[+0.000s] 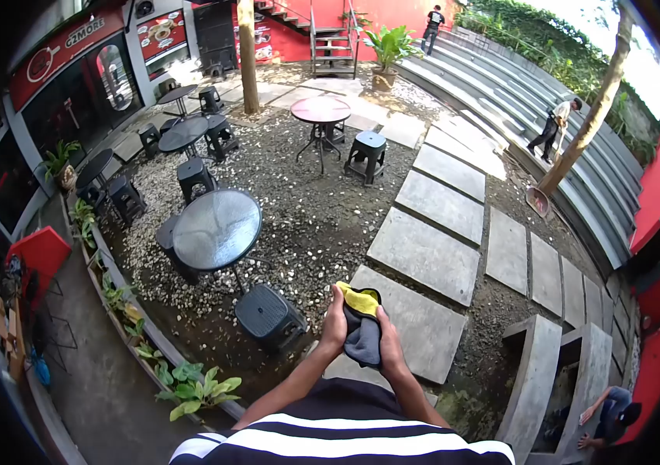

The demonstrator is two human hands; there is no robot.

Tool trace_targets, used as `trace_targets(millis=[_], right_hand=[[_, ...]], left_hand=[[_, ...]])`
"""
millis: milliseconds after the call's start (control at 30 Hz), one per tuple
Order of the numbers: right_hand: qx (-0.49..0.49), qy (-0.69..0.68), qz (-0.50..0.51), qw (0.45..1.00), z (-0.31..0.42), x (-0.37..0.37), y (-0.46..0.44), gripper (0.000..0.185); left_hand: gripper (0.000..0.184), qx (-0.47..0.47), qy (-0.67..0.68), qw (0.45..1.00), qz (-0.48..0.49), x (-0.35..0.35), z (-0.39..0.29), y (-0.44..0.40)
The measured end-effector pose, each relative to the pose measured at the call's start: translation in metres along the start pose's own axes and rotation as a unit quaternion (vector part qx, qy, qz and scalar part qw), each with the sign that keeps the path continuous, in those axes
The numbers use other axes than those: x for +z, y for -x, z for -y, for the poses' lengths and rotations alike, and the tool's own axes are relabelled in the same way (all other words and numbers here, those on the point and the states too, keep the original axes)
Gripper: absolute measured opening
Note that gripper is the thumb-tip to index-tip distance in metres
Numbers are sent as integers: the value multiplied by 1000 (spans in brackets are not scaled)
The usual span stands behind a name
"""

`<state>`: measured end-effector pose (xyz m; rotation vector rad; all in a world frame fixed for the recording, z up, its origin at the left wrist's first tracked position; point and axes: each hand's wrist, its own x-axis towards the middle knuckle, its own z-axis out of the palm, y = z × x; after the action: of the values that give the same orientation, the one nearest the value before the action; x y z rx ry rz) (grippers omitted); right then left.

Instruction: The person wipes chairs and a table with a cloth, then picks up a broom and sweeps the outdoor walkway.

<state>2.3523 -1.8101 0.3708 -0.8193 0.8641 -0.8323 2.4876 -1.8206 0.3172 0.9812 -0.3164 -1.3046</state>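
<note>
"Cloth [362, 335]: where in the frame?"

"Just below the middle, slightly right of centre, bunched up between both hands. Shows yellow at the top, dark and lighter grey below."

"And the left hand [334, 327]?"

"Closed on the cloth's left edge, thumb up toward the yellow part."

"The right hand [392, 347]?"

"Closed on the opposite edge, likewise thumb upward. Impossible to tell the exact curl of the grip behind the cloth."

"What about the surroundings?"

"To the left of the hands, a dark stool [269, 311], just beside a round glass-topped table [217, 226]. Behind the cloth in view, pale paving slabs [425, 246], running toward the upper right. In the lower left, leafy plants [207, 390] along a low border. Toward the upper middle, a reddish round table [320, 110], with another stool [367, 151] near it. At the bottom edge, a striped shirt [345, 443]."

"Any company?"

"In the lower right, a person [616, 413] with hands at a concrete bench [533, 380]. In the upper right, a second person [554, 128] on long grey steps [500, 94], near a leaning tree trunk [598, 105]. Close to the top edge, a third person [432, 29], at the far end of the same steps."
</note>
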Motion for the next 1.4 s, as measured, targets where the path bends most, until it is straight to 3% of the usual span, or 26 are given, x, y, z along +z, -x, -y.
trace_targets(millis=[67, 167, 300, 400, 633, 900, 1033, 1133, 1267, 1400], right_hand=[[-19, -3, -40, 999, 2, 16, -42, 66], [-31, 6, -109, 993, 4, 19, -92, 70], [-22, -9, -76, 997, 9, 24, -170, 69], [50, 0, -45, 998, 52, 44, -211, 62], [17, 64, 21, 998, 76, 11, -400, 46], [7, 35, 68, 997, 200, -20, -607, 38], [-9, 58, 73, 996, 236, -19, -681, 37], [-34, 74, 56, 995, 251, -24, -740, 38], [-52, 36, -6, 998, 265, -25, -818, 39], [-62, -18, -69, 996, 273, -20, -899, 39]], left_hand=[[68, 26, -9, 1000, -14, -2, -14, -39], [69, -19, -14, 1000, -8, 4, -54, -81], [71, -14, -30, 999, -17, -11, -61, -158], [71, -20, -41, 999, -27, -15, -58, -207], [69, -16, -24, 997, -66, 37, -100, -341], [67, 21, -94, 995, -37, 87, -133, -537], [69, -69, -153, 980, -109, 131, -173, -591], [74, -153, -149, 977, -23, 127, -179, -645], [81, -219, -148, 964, 5, 120, -171, -739], [82, -213, -117, 965, 95, 117, -195, -847]])
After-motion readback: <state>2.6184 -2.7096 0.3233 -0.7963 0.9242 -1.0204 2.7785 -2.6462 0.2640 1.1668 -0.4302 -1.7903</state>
